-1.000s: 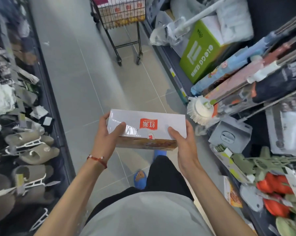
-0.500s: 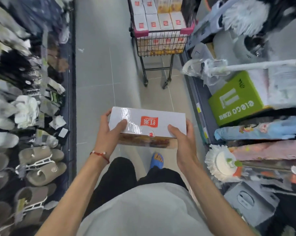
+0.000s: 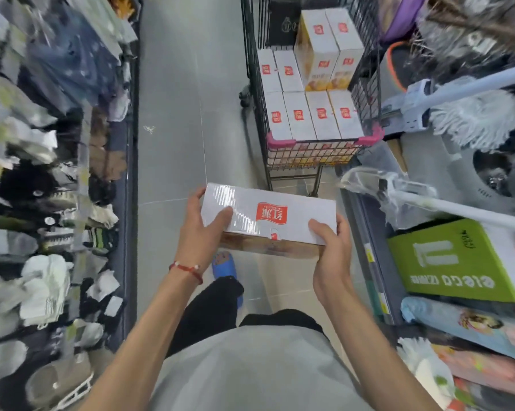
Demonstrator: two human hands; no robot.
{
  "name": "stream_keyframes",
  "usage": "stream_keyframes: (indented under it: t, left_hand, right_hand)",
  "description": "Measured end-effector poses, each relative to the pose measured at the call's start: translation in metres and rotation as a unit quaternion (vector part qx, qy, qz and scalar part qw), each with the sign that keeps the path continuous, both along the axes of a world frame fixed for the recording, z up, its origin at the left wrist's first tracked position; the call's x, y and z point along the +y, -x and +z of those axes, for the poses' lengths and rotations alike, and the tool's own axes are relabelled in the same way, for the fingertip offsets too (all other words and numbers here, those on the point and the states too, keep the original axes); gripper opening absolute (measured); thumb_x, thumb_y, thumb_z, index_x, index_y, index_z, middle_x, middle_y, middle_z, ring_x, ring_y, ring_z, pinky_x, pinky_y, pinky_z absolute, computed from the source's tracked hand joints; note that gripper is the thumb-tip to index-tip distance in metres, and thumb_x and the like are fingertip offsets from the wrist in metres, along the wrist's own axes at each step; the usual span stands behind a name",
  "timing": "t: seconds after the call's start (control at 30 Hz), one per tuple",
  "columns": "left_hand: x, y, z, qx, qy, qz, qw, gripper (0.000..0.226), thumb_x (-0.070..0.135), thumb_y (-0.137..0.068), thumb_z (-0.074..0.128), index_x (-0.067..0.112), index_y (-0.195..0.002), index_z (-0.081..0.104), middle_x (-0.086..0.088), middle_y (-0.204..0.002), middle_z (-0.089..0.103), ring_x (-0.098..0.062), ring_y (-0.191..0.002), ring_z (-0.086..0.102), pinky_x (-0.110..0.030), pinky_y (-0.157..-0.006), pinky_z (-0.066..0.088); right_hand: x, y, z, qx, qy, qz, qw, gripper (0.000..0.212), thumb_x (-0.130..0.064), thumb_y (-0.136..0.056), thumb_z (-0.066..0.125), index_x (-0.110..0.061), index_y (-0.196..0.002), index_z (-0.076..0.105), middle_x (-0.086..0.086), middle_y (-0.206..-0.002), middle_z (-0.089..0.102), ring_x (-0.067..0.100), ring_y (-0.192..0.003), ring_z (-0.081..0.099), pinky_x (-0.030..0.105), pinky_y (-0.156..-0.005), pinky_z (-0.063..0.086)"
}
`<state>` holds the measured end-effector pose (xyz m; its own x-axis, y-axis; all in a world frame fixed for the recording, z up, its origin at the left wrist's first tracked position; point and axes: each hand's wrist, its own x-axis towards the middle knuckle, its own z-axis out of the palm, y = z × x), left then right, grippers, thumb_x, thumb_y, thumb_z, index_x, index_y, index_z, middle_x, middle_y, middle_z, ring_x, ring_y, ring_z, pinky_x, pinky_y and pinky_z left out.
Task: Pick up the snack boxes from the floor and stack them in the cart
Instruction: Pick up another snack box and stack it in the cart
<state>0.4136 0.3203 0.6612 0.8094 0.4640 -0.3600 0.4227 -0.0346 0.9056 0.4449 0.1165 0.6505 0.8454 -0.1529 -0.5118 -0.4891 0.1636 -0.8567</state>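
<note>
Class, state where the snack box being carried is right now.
Centre of the head view: the snack box is held between left hand and right hand, just short of the cart.

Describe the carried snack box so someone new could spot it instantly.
Start at the wire cart up the aisle, then come down to the person's left hand and right hand. The snack box lies flat between them, the only one outside the cart.
</note>
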Motion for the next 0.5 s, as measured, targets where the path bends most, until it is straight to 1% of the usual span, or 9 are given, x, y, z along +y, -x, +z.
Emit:
stream_keyframes:
  t: [0.1, 0.17, 0.2, 0.23, 0.3, 0.33, 0.37, 0.43, 0.5]
  left_hand:
    - [0.048, -0.061, 0.013, -0.004, -0.008, -0.043, 0.999, 0.050, 0.021, -0.098, 0.060, 0.026, -0.142, 0.038, 0.005, -0.126, 0.056, -0.003, -0.101, 0.059, -0.004, -0.068, 0.048]
    - [0.077, -0.102, 0.019, -0.011, -0.025, -0.070, 0.997, 0.051, 0.023, -0.097, 0.060, 0.028, -0.143, 0.037, 0.009, -0.122, 0.057, 0.006, -0.099, 0.057, -0.002, -0.069, 0.046]
    - [0.090, -0.123, 0.022, -0.011, -0.031, -0.083, 0.996, 0.052, 0.024, -0.097, 0.061, 0.029, -0.143, 0.037, 0.010, -0.122, 0.056, 0.007, -0.100, 0.056, -0.004, -0.072, 0.045]
    - [0.101, -0.142, 0.024, -0.011, -0.036, -0.097, 0.995, 0.052, 0.025, -0.096, 0.061, 0.030, -0.142, 0.037, 0.010, -0.124, 0.055, 0.006, -0.103, 0.055, -0.009, -0.078, 0.047]
    - [0.120, -0.181, 0.028, -0.018, -0.045, -0.120, 0.992, 0.052, 0.027, -0.095, 0.063, 0.032, -0.140, 0.039, 0.007, -0.128, 0.055, -0.006, -0.110, 0.058, -0.026, -0.093, 0.052]
    - [0.127, -0.201, 0.029, -0.024, -0.047, -0.130, 0.990, 0.051, 0.027, -0.094, 0.064, 0.033, -0.139, 0.039, 0.006, -0.129, 0.055, -0.013, -0.113, 0.059, -0.034, -0.097, 0.052]
    - [0.131, -0.221, 0.031, -0.029, -0.051, -0.141, 0.988, 0.051, 0.026, -0.094, 0.064, 0.033, -0.138, 0.039, 0.005, -0.130, 0.055, -0.016, -0.116, 0.058, -0.039, -0.100, 0.051]
    - [0.140, -0.262, 0.033, -0.046, -0.069, -0.162, 0.983, 0.050, 0.024, -0.095, 0.063, 0.031, -0.138, 0.040, 0.007, -0.128, 0.056, -0.018, -0.118, 0.057, -0.040, -0.102, 0.050]
    - [0.146, -0.304, 0.037, -0.069, -0.082, -0.179, 0.978, 0.050, 0.027, -0.092, 0.064, 0.031, -0.137, 0.043, 0.013, -0.123, 0.057, -0.015, -0.116, 0.057, -0.040, -0.101, 0.049]
  right_hand:
    - [0.050, -0.048, 0.007, -0.002, -0.013, -0.056, 0.998, 0.063, -0.030, -0.078, 0.068, -0.025, -0.139, 0.055, 0.002, -0.128, 0.070, 0.023, -0.120, 0.066, 0.039, -0.097, 0.057]
    - [0.078, -0.079, 0.010, -0.012, -0.030, -0.089, 0.996, 0.064, -0.027, -0.077, 0.068, -0.021, -0.140, 0.056, 0.002, -0.127, 0.071, 0.022, -0.119, 0.067, 0.037, -0.094, 0.056]
    - [0.090, -0.092, 0.012, -0.014, -0.035, -0.102, 0.994, 0.064, -0.026, -0.078, 0.067, -0.020, -0.141, 0.056, 0.002, -0.126, 0.072, 0.021, -0.117, 0.068, 0.035, -0.091, 0.056]
    - [0.102, -0.105, 0.014, -0.014, -0.041, -0.117, 0.992, 0.064, -0.027, -0.078, 0.067, -0.021, -0.141, 0.055, 0.001, -0.125, 0.072, 0.020, -0.116, 0.068, 0.034, -0.089, 0.056]
    - [0.122, -0.130, 0.016, -0.017, -0.049, -0.146, 0.988, 0.062, -0.028, -0.079, 0.066, -0.023, -0.140, 0.055, -0.001, -0.124, 0.073, 0.019, -0.116, 0.069, 0.032, -0.087, 0.056]
    - [0.131, -0.145, 0.017, -0.020, -0.051, -0.160, 0.986, 0.061, -0.028, -0.079, 0.065, -0.024, -0.139, 0.055, -0.002, -0.123, 0.073, 0.018, -0.116, 0.069, 0.028, -0.084, 0.056]
    - [0.139, -0.160, 0.020, -0.027, -0.053, -0.177, 0.982, 0.061, -0.028, -0.078, 0.065, -0.023, -0.139, 0.056, -0.002, -0.123, 0.073, 0.018, -0.116, 0.069, 0.025, -0.080, 0.055]
    - [0.151, -0.193, 0.019, -0.041, -0.059, -0.209, 0.975, 0.061, -0.027, -0.080, 0.064, -0.022, -0.140, 0.056, 0.000, -0.125, 0.073, 0.020, -0.118, 0.068, 0.024, -0.078, 0.053]
    - [0.162, -0.227, 0.016, -0.052, -0.059, -0.239, 0.968, 0.058, -0.026, -0.082, 0.064, -0.023, -0.139, 0.056, 0.002, -0.127, 0.073, 0.023, -0.120, 0.068, 0.029, -0.081, 0.053]
